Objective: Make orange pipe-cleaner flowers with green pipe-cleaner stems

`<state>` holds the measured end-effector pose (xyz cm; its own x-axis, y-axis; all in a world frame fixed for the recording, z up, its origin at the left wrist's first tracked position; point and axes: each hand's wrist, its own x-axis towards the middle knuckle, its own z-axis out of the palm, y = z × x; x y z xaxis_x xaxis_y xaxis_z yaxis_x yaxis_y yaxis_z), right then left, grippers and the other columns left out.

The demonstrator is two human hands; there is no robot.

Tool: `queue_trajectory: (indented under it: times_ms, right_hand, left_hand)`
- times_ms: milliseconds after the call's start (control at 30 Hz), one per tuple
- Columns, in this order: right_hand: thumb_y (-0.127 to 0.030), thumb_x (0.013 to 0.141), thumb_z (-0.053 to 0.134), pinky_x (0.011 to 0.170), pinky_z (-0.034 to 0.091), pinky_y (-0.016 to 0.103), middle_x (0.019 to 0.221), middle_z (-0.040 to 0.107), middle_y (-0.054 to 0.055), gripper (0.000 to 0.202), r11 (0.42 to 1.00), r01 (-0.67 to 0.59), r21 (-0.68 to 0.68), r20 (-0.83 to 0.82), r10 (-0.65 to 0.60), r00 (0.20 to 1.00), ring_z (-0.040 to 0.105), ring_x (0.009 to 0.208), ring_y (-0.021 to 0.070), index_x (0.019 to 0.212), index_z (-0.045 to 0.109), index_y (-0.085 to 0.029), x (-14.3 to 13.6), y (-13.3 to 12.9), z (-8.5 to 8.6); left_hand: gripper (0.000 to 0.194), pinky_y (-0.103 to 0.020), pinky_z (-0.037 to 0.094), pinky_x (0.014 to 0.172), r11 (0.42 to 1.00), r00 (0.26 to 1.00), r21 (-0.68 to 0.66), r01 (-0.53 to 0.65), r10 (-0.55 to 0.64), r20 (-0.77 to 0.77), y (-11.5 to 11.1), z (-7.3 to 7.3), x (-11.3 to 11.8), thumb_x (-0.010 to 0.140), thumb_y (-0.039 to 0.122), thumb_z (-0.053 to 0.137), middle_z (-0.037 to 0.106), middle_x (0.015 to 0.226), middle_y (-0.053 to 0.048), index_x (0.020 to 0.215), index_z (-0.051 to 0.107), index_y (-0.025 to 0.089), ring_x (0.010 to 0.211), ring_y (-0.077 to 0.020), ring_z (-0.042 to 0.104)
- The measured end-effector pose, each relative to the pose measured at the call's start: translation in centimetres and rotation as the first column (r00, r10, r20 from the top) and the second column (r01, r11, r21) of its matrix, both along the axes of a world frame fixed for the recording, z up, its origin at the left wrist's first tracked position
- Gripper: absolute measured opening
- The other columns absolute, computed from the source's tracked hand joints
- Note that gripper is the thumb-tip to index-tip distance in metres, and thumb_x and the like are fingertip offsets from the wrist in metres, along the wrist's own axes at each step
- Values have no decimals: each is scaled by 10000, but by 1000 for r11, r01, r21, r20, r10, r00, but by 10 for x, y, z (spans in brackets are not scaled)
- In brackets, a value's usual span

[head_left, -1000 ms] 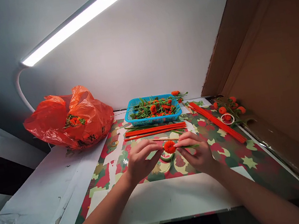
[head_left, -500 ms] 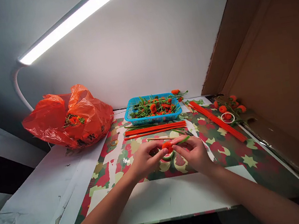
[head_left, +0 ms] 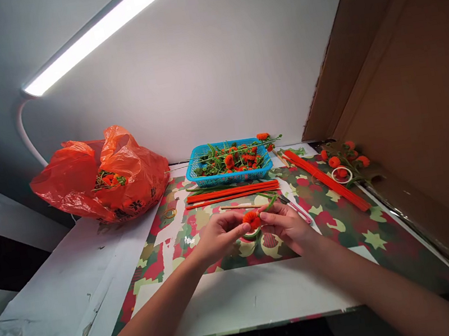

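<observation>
Both hands meet over the patterned mat [head_left: 344,223] around a small orange pompom flower [head_left: 252,218]. My left hand [head_left: 218,237] pinches the flower from the left. My right hand [head_left: 287,225] grips it from the right, and a green stem [head_left: 271,203] sticks up and to the right from those fingers. A roll of green tape [head_left: 252,234] lies on the mat just under the flower. A pink-handled tool [head_left: 297,209] lies right of my right hand.
A blue basket [head_left: 209,179] of orange flowers and green stems stands at the back. Orange sticks [head_left: 232,192] lie before it, more orange sticks [head_left: 326,181] at right. An orange plastic bag [head_left: 98,179] sits back left. Flowers and a white ring [head_left: 341,174] lie by the cardboard wall [head_left: 419,103].
Both hands have shifted slightly away from me with the flower. The green stem has swung from pointing right to pointing up and right, and the pink-handled tool has come into sight.
</observation>
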<state>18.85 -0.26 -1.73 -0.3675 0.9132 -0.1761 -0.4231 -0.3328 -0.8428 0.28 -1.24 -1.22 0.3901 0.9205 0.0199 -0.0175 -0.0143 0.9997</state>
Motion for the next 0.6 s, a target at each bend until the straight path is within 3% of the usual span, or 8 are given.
queue_trajectory:
  times_ms: [100,267,433,600]
  right_hand:
    - [-258,597,830,602,499,229,806,713,11,250,997,-46,-64,-37,43,998,659,689,130,775,680,-169,3,0,0]
    - [-246,603,827,558,451,212,761,695,-5,272,986,-89,-140,-71,79,994,629,633,108,787,643,-166,6,2,-1]
    - [-235,597,831,528,410,199,687,667,-31,288,966,-160,-205,-93,143,985,577,556,78,791,627,-176,5,0,4]
    - [-246,641,795,560,415,205,753,691,-2,253,949,-194,-247,-107,172,979,601,628,94,827,638,-174,5,1,5]
  left_hand:
    - [261,-270,510,687,999,999,-21,35,-35,10,2,-2,-2,766,343,703,681,869,-70,898,697,118,785,-168,628]
    - [246,-251,505,659,997,997,-25,72,-72,0,5,-6,-6,753,337,720,694,775,-58,852,696,113,724,-157,645]
    - [240,-230,489,629,998,999,42,51,-50,-16,4,-8,-8,752,338,720,684,758,-54,830,699,112,693,-139,630]
    - [223,-237,501,639,999,999,36,35,-35,7,3,-7,-7,753,336,718,678,750,-46,792,678,121,698,-148,645]
